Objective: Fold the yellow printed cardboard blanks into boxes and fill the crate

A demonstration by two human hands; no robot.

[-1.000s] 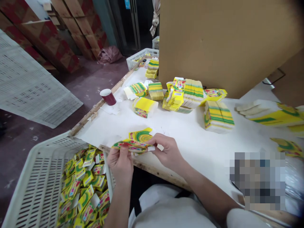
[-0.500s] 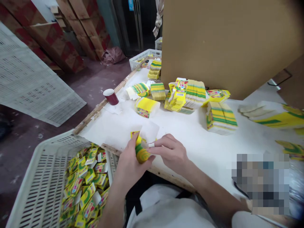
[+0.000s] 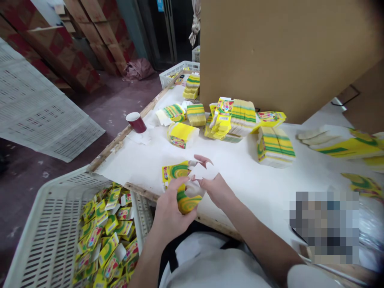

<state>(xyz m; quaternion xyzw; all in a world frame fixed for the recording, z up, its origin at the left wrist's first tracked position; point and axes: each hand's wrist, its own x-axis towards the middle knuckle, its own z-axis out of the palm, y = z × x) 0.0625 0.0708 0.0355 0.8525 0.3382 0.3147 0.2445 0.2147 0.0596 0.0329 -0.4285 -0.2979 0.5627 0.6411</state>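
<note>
My left hand [image 3: 174, 208] is closed around a small bundle of flat yellow-and-green cartons [image 3: 189, 203] above the table's front edge. My right hand [image 3: 217, 188] pinches the white inner side of a carton [image 3: 204, 171], thumb in front and fingers behind. This carton's printed yellow-and-green face [image 3: 177, 171] extends to the left, behind my left fingers. Both hands nearly meet here, so where the carton and bundle touch is partly hidden.
Stacks of flat cartons [image 3: 276, 146] stand along the back of the white table [image 3: 234, 160]. A maroon cup [image 3: 138, 123] is by the left edge. On my left, a white basket [image 3: 45, 224] holds many small cartons. A large cardboard sheet [image 3: 270, 52] rises behind the table.
My right hand has turned and moved slightly up, now gripping the white inside of a carton. More of this carton's printed face shows. My left hand has shifted slightly right with the bundle.
</note>
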